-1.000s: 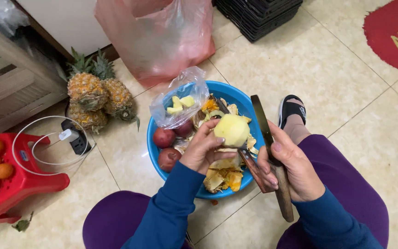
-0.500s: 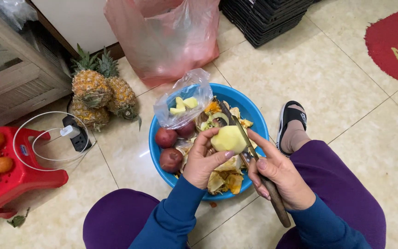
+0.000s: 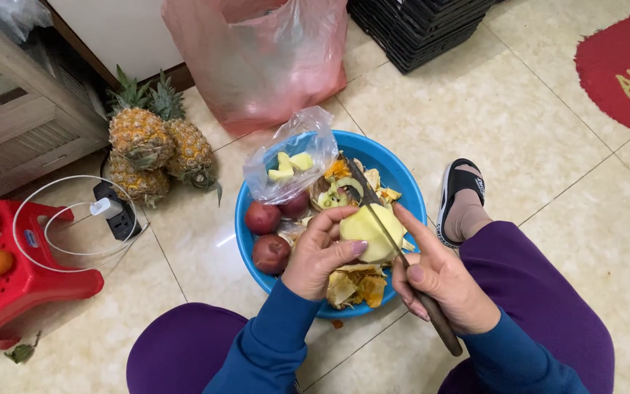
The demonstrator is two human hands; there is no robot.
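Head view
Left hand (image 3: 321, 255): fingers clasp a pale yellow peeled round fruit (image 3: 370, 232) over the round blue plastic basin (image 3: 402, 175).
Right hand (image 3: 442, 281): fingers clenched on a dark-handled long knife (image 3: 402, 259), blade against the fruit.
Basin: 3 red apples (image 3: 271, 252), yellow peels (image 3: 355, 286).
Far left: 3 pineapples (image 3: 151, 149) on the floor.

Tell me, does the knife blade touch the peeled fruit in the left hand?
Touching. In the head view the knife blade lies directly across the peeled fruit held by the left hand.
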